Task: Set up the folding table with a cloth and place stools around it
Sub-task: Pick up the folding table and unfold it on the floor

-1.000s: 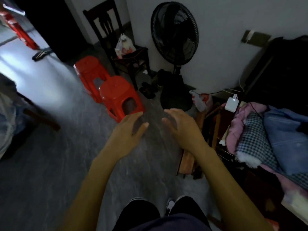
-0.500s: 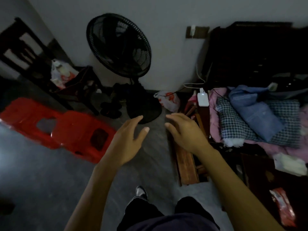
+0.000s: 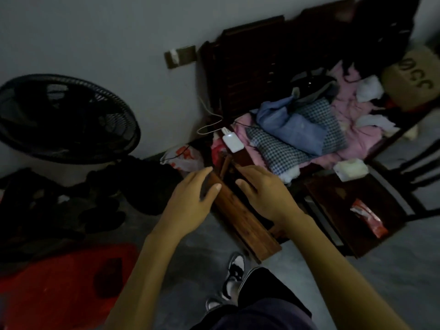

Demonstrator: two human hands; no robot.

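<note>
Two hands reach forward over a dim, cluttered floor; neither holds anything.

Far left: fan [image 3: 64, 117], black, head tilted toward the wall. Below it, low in view, a red stool [image 3: 69, 284] seen from above, blurred, well apart from both hands. Dark heap of shoes or bags between fan and stool; too dark to sort.

Left of centre: left hand [image 3: 190, 201], fingers spread wide, thumb out, palm down, hovering beside the upper end of the folded table [image 3: 240, 215]. Contact not certain.

Centre: the table itself, a long brown wooden slab lying on edge on the floor, running from near the wall down toward the person's shoe [image 3: 234, 270]. Legs appear tucked behind it. A plastic bag [image 3: 183, 158] sits by its far end.

Right of centre: right hand [image 3: 264, 194], also open, fingers loosely curved, over the far side of the slab. Looks poised to close on the top edge.

Right: bed [image 3: 357, 129] piled with a checked cloth [image 3: 281, 148], blue shirt, pink bedding; charger [image 3: 232, 140] at its corner. Dark low worktop [image 3: 345, 210] with a red packet.

Step, by my reading: fetching the table, first stage. Next move calls for both hands to clamp the top edge, lift it clear of the bed frame and bag, then carry it to open floor.
</note>
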